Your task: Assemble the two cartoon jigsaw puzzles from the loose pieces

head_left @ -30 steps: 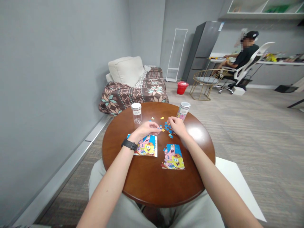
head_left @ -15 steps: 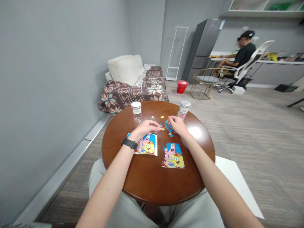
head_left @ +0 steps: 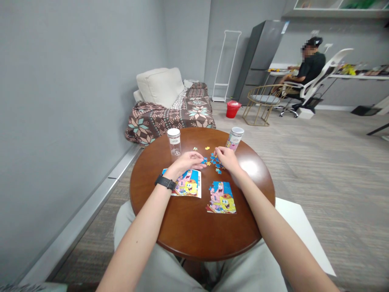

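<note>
On the round wooden table (head_left: 194, 227), my left hand (head_left: 191, 160), with a black watch on its wrist, has its thumb and fingers apart beside a blue puzzle piece (head_left: 204, 160). Whether it touches that piece I cannot tell. My right hand (head_left: 227, 157) pinches at a small puzzle piece, mostly hidden by the fingertips, over a pile of blue puzzle pieces (head_left: 218, 165). Nearer to me lies a partly joined cartoon puzzle (head_left: 222, 198), its left edge uneven. A printed picture sheet (head_left: 190, 187) of the same scene lies partly under my left wrist.
A clear jar (head_left: 174, 144) with a white lid stands at the back left, a labelled jar (head_left: 235, 138) at the back right. Loose yellow pieces (head_left: 207, 148) lie between them. Beyond are a sofa (head_left: 170, 113), a red bin (head_left: 233, 109) and a seated person (head_left: 313, 65).
My left thumb and fingers have spread apart near the blue piece. My right hand stays almost where it was over the pile. The view has tilted slightly.
</note>
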Demonstrator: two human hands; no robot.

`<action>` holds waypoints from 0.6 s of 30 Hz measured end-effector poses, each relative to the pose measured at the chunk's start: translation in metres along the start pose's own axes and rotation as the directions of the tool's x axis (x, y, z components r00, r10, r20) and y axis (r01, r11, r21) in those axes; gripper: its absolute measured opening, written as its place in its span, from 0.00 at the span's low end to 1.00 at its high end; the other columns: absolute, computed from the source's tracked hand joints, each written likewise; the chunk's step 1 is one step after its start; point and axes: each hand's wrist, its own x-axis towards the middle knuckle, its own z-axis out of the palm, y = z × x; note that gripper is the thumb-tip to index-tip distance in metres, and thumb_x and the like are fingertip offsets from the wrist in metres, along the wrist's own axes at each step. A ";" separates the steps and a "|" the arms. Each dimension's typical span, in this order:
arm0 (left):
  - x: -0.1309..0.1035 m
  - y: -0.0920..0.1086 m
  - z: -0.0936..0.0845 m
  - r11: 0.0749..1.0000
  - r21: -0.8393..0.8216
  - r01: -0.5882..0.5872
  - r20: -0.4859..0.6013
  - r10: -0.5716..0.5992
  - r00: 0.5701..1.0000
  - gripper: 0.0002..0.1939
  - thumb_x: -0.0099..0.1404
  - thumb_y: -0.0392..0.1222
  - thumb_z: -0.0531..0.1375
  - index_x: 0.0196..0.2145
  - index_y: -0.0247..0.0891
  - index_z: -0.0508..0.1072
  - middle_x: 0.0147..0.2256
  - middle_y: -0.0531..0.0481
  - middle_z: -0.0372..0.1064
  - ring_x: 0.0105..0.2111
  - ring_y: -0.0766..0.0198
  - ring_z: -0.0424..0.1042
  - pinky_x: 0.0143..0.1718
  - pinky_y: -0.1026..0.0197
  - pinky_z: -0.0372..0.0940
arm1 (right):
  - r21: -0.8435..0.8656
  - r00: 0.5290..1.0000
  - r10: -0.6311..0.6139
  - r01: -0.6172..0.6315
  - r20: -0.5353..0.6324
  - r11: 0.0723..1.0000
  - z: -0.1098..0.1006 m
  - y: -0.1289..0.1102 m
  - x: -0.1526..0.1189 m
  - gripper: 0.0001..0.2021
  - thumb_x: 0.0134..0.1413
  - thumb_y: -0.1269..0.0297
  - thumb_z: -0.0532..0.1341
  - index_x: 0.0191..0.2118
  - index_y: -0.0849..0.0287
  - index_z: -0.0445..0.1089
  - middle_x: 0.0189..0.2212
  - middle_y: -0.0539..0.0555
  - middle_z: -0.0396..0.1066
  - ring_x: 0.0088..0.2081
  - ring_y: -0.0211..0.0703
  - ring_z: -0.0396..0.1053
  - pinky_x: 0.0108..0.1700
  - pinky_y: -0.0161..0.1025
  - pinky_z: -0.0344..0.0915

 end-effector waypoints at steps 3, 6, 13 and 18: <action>0.001 -0.002 -0.001 1.000 -0.023 -0.002 0.023 0.002 1.000 0.09 0.58 0.31 0.67 0.33 0.31 0.68 0.30 0.47 0.74 0.34 0.62 0.78 0.43 0.59 0.71 | 0.002 1.000 0.000 0.000 0.001 1.000 0.000 0.000 0.000 0.18 0.59 0.57 0.49 0.25 0.59 0.69 0.20 0.50 0.69 0.24 0.39 0.64 0.31 0.35 0.55; 0.001 -0.002 -0.001 1.000 -0.002 0.002 0.036 -0.002 0.999 0.11 0.56 0.31 0.67 0.33 0.31 0.68 0.30 0.47 0.74 0.34 0.62 0.78 0.42 0.58 0.71 | 0.010 1.000 0.009 -0.009 0.004 1.000 -0.001 -0.001 0.000 0.18 0.59 0.57 0.49 0.25 0.59 0.69 0.20 0.50 0.69 0.24 0.39 0.64 0.31 0.35 0.55; -0.005 0.005 0.004 0.980 0.196 -0.028 0.000 0.028 1.000 0.08 0.50 0.28 0.68 0.27 0.30 0.72 0.25 0.53 0.71 0.25 0.72 0.71 0.34 0.65 0.68 | -0.010 1.000 0.001 -0.001 -0.003 1.000 0.000 0.000 0.001 0.19 0.59 0.56 0.49 0.24 0.58 0.68 0.18 0.50 0.67 0.23 0.40 0.64 0.30 0.35 0.55; -0.005 0.004 0.004 0.980 0.199 -0.019 -0.003 0.020 1.000 0.06 0.53 0.34 0.68 0.29 0.31 0.76 0.27 0.50 0.72 0.25 0.73 0.69 0.32 0.67 0.65 | -0.008 1.000 0.014 -0.014 0.002 1.000 -0.002 -0.002 -0.001 0.19 0.59 0.57 0.49 0.25 0.59 0.69 0.19 0.50 0.68 0.23 0.39 0.64 0.31 0.35 0.55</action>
